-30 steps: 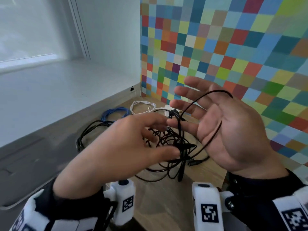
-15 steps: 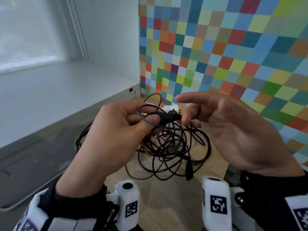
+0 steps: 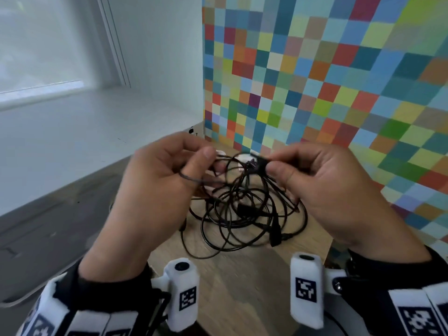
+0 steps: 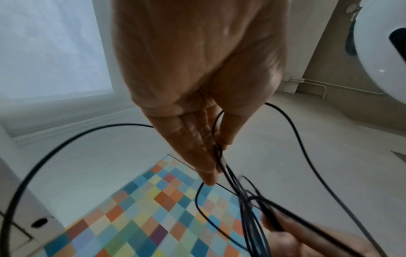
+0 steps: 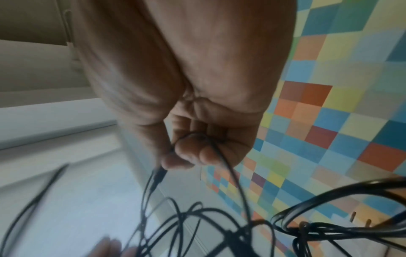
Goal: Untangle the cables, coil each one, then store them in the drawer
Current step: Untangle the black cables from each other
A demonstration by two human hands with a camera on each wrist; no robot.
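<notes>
- Left hand (image 3: 155, 180): raised above the wooden tabletop (image 3: 242, 287), fingers curled. A thin black strand is pinched between thumb and fingers; a small loop of it is seen projecting past the thumb in the head view. In the left wrist view the strand is seen running down between the fingertips (image 4: 208, 179).
- Right hand (image 3: 327, 187): raised at the same height, facing the left hand, fingers curled. A dark plug-like piece (image 3: 258, 163) of the cable is pinched between thumb and forefinger. In the right wrist view a strand is seen looped over the curled fingers (image 5: 191, 153), with the dark piece projecting below the thumb.
- Black cable tangle (image 3: 244, 214): several strands are held taut between the 2 hands; the remainder hangs down and lies in loose overlapping loops on the tabletop, directly below and between the hands. At least 2 dark plug ends (image 3: 276, 235) are seen at the near right edge of the pile. The number of separate cables in the pile cannot be told.
- White cable (image 3: 242, 157): partly seen behind the raised strands, near the back of the tabletop.
- Surroundings: a wall of multicoloured squares (image 3: 327, 81) stands behind and to the right of the tabletop; a white sill (image 3: 84, 132) under a window (image 3: 41, 44) lies to the left.
- Wrist cameras (image 3: 183, 289): white housings with square black-and-white markers are worn at both wrists.
</notes>
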